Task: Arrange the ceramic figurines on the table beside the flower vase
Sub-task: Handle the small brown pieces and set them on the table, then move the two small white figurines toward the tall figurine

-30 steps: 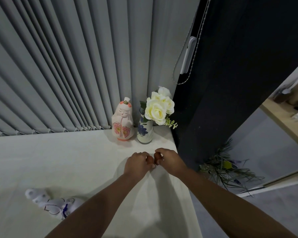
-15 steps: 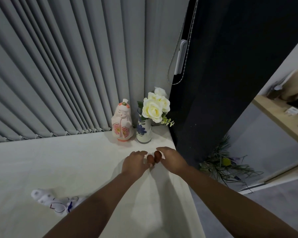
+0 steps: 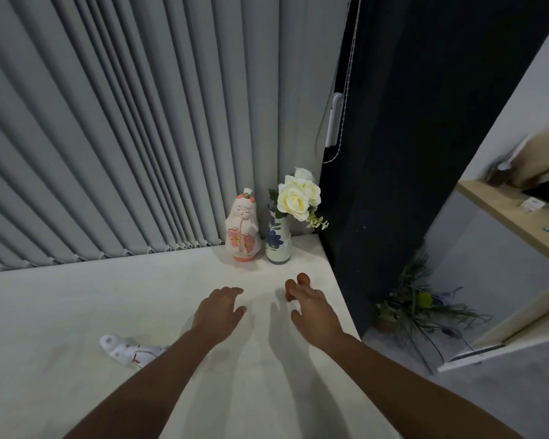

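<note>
A pink-and-white ceramic doll figurine (image 3: 243, 231) stands upright at the back of the white table (image 3: 76, 327), touching a blue-flowered vase (image 3: 278, 245) of cream roses. Two small brown figurines (image 3: 302, 278) stand close together in front of the vase. My right hand (image 3: 314, 312) lies just behind them, fingers loose, its fingertips at the nearer one. My left hand (image 3: 219, 312) hovers to the left with spread fingers and holds nothing. A white painted figurine (image 3: 124, 350) lies on its side at the near left, partly hidden by my left forearm.
Grey vertical blinds (image 3: 124, 137) hang behind the table, with a cord and white weight (image 3: 333, 122) at their right end. The table's right edge runs just right of my right hand. Beyond it are a dark panel, dried plants (image 3: 419, 308) on the floor and a wooden shelf (image 3: 514, 217).
My hands were together, each at a small brown figurine. They have parted: the left hand has drawn back to the left, and both brown figurines now stand at my right fingertips.
</note>
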